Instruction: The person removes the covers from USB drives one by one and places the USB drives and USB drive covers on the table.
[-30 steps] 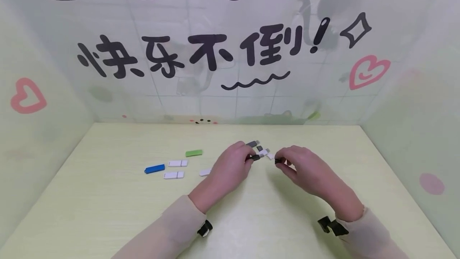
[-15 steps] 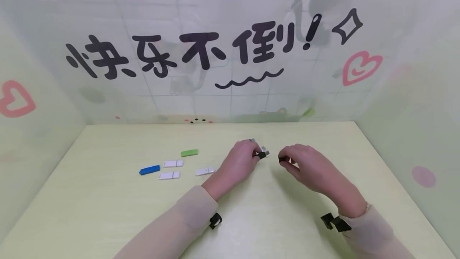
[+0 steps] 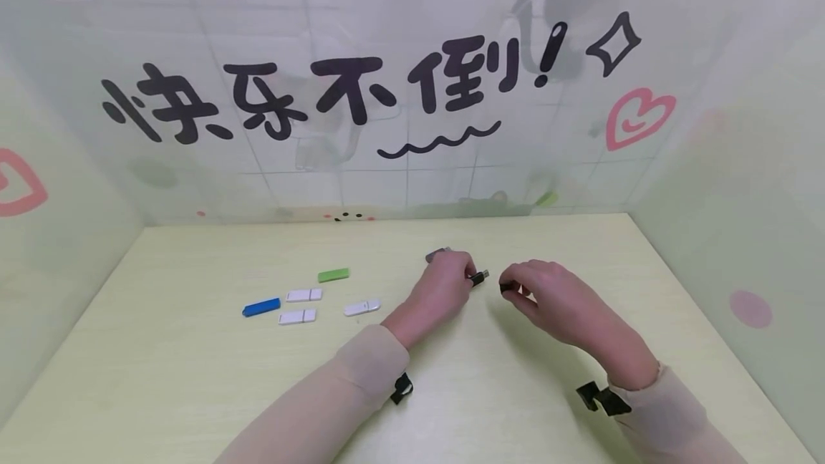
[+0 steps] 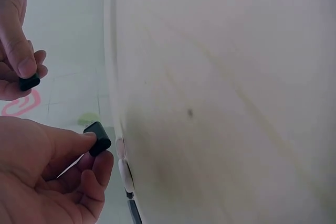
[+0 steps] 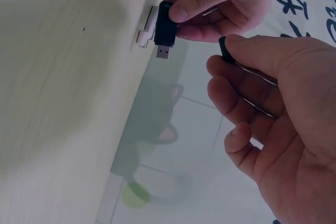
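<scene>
My left hand (image 3: 445,281) pinches a black USB flash drive (image 5: 166,24) between thumb and fingers, its bare metal plug (image 5: 163,52) pointing away from the grip. Just to the right, my right hand (image 3: 551,299) holds a small black cap (image 5: 226,50) by thumb and fingertip. Drive and cap are apart, with a short gap between them in the head view. Both hands are above the table. Behind the left hand, a grey flash drive (image 3: 437,255) is partly hidden, and a white one (image 5: 149,27) shows in the right wrist view.
On the table's left lie a blue flash drive (image 3: 261,307), a green one (image 3: 333,275) and several white ones, among them a white drive (image 3: 362,307) near the left forearm. A printed backdrop (image 3: 348,188) stands along the table's far edge.
The left hand has moved right with the black drive, over the other drives at the back. The right hand has shifted slightly right with the cap. The head view has turned a little right.
</scene>
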Available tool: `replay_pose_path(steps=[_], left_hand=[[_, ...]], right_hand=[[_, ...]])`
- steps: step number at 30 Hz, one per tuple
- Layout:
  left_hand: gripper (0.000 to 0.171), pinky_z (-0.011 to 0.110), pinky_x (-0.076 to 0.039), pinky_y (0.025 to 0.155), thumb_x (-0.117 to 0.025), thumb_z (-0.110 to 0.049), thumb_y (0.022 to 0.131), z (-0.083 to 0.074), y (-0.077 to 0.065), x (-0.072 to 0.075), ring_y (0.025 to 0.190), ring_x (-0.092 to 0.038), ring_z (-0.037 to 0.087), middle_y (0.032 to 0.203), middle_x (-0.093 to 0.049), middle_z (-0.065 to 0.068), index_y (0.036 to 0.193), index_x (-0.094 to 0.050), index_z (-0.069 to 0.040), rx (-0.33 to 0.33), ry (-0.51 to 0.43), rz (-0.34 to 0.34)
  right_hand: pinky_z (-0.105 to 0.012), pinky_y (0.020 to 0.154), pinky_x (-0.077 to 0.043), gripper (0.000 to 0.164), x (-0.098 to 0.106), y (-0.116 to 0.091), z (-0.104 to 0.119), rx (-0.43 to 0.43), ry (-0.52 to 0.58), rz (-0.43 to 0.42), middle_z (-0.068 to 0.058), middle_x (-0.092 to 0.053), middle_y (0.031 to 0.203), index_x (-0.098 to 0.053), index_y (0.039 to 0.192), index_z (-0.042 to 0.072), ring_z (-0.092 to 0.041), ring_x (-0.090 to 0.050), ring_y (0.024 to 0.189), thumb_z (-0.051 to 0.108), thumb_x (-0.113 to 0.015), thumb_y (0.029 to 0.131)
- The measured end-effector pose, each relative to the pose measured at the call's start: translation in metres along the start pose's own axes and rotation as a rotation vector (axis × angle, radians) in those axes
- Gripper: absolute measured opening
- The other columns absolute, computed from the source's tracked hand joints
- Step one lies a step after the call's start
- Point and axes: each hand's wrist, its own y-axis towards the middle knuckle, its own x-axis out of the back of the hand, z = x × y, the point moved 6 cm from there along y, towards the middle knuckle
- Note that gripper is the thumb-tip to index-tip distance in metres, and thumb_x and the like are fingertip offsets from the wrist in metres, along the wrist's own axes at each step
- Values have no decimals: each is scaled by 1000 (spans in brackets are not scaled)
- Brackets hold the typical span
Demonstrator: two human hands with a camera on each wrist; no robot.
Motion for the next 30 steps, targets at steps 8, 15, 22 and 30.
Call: replay_pose_path(steps=[8,15,22,30], left_hand=[[15,31,-57,89,-67,7,96,-3,8,-9,98,-69,19,105,-75,7,103,-76,-3,5,28,41],[14,27,-56,80,-69,8,94,-5,10,-13,84,-65,15,98,-74,5,98,-76,-4,18,29,58],[12,25,-55,77,-70,7,93,-5,12,-14,80,-63,14,94,-73,4,97,-75,-4,23,67,69],[14,24,-47,64,-70,7,93,-6,12,-16,71,-56,15,83,-65,2,88,-70,-6,34,94,85]], right_hand=[[-32,75,-59,18,0,-1,0,4,-6,5,8,-71,96,-75,103,13,-10,-67,83,0,-82,92],[-33,75,-59,18,0,-1,0,13,2,10,8,-72,96,-74,103,12,-11,-67,83,-1,-80,92],[-33,75,-59,15,-1,-1,-4,-4,14,32,8,-72,96,-75,104,9,-10,-66,83,0,-80,93],[-33,74,-58,13,-3,0,-7,-19,29,64,9,-71,95,-75,104,11,-9,-64,82,2,-78,95]])
